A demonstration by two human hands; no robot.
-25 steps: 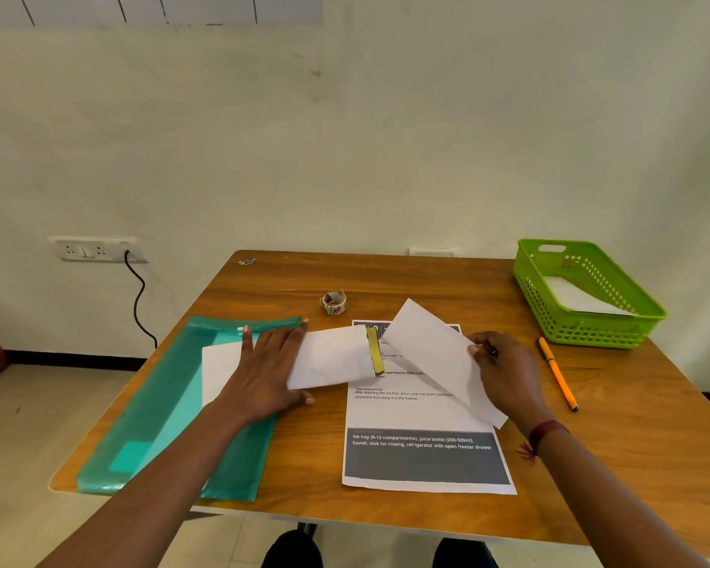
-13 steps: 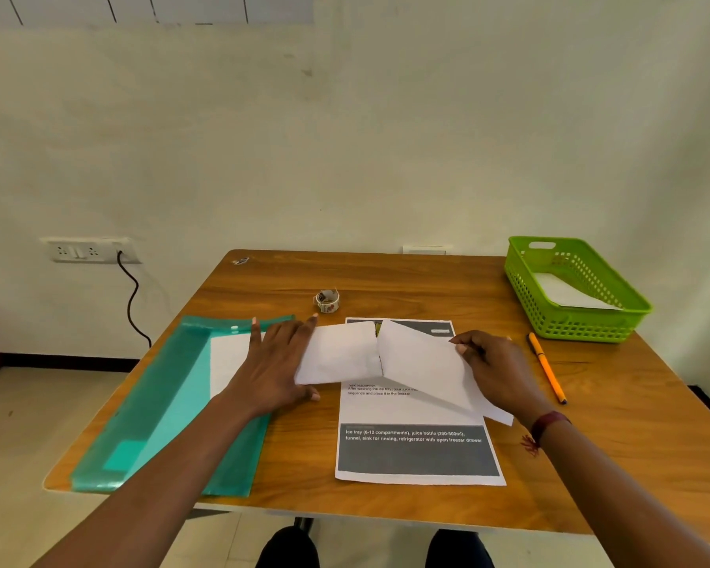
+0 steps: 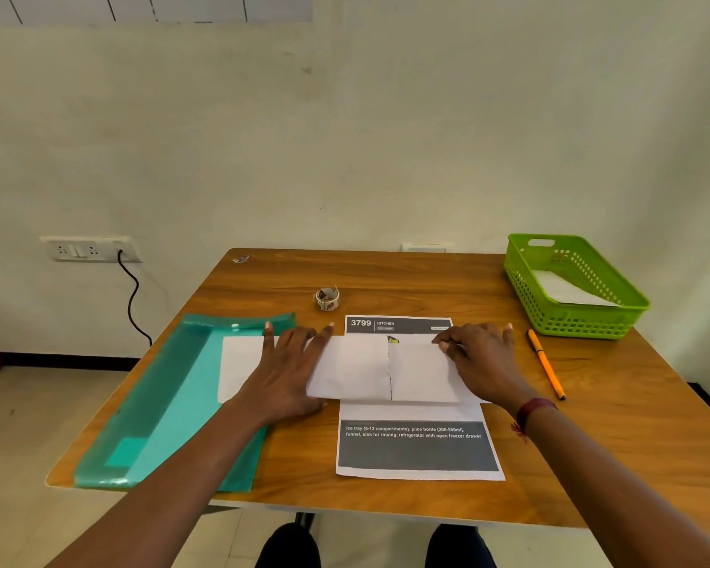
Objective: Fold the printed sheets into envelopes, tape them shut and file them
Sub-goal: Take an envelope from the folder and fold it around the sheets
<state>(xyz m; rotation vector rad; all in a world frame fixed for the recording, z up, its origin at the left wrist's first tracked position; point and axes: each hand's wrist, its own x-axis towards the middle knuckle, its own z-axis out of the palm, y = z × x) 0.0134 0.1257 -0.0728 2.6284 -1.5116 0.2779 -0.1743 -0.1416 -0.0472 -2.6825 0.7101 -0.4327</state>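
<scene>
A white sheet point(image 3: 361, 371) lies folded in the middle of the table, its two flaps meeting at a centre seam. My left hand point(image 3: 287, 375) rests flat on the left flap, fingers spread. My right hand point(image 3: 482, 360) presses the right flap down, fingertips pointing towards the seam. The tip of a small yellow object point(image 3: 393, 340) peeks out at the top of the seam; the rest is hidden. Under the folded sheet lies a printed sheet point(image 3: 417, 448) headed "3799 KITCHEN". A small tape roll point(image 3: 327, 299) stands behind it.
A teal plastic folder point(image 3: 160, 403) lies at the left with a white paper point(image 3: 240, 362) on it. At the back right stands a green basket point(image 3: 570, 321) holding a white envelope. An orange pen point(image 3: 546, 368) lies right of my right hand. A wall socket and cable are at far left.
My right hand has brought the raised right flap down flat over the yellow object, so both flaps now meet at the seam. My left hand stayed on the left flap.
</scene>
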